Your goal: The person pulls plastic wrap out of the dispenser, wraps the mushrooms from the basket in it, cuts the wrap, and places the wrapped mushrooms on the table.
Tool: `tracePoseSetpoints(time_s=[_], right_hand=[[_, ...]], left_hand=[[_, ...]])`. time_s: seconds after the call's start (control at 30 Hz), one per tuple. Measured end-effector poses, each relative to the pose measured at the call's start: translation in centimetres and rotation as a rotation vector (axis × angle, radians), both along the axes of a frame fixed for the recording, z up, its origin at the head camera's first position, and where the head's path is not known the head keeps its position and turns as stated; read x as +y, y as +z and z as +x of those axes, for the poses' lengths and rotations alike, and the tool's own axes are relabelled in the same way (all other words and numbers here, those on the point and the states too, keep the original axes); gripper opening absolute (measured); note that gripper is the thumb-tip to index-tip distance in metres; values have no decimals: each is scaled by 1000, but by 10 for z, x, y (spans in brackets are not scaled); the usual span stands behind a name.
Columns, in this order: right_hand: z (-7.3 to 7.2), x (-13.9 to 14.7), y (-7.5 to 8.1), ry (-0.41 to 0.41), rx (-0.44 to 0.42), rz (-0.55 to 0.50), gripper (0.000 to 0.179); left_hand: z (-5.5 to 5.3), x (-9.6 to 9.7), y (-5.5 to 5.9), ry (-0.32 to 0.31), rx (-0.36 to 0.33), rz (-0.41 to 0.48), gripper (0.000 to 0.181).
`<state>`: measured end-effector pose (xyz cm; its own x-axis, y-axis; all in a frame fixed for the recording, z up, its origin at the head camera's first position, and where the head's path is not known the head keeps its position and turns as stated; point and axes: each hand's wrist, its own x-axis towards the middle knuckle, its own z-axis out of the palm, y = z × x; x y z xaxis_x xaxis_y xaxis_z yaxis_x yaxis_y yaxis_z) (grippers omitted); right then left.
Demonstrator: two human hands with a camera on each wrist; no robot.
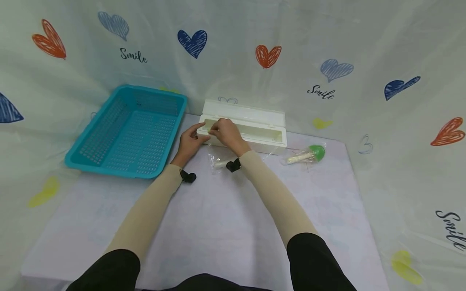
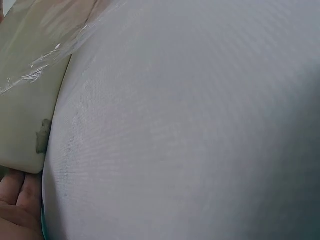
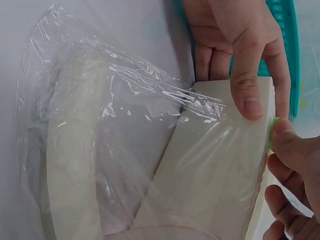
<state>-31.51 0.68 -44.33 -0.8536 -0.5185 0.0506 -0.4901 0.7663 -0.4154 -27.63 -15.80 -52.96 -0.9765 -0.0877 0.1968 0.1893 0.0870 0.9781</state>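
A long white box (image 1: 265,147), its lid (image 1: 244,111) raised at the back, stands at the far side of the table. My left hand (image 1: 191,143) grips the box's left end, thumb on the front face. At the top edge beside it, my right hand (image 1: 226,131) pinches a small green piece (image 3: 273,134), seen in the right wrist view. Clear plastic film (image 3: 150,95) stretches from the box front over a long pale piece (image 3: 75,150) lying on the table. The left wrist view shows mostly tablecloth and the box's end.
Left of the box sits a blue perforated basket (image 1: 78,161). To the right lies a film-wrapped item (image 1: 317,152) with a round green end and a pale stick-like part. Behind hangs a white curtain (image 1: 233,76) printed with hearts.
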Motion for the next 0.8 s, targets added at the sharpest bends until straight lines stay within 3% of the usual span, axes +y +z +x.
tracePoseSetpoints(time_s=[0.27, 0.57, 0.8], right_hand=[[0, 14, 2, -8, -17, -9, 23], [3, 33, 1, -14, -30, -20, 23], [1, 45, 1, -34, -39, -27, 21]], left_hand=[[11, 4, 22, -18, -44, 11, 58], [-2, 3, -5, -27, -42, 10, 59], [-3, 1, -6, -10, -39, 9, 59]])
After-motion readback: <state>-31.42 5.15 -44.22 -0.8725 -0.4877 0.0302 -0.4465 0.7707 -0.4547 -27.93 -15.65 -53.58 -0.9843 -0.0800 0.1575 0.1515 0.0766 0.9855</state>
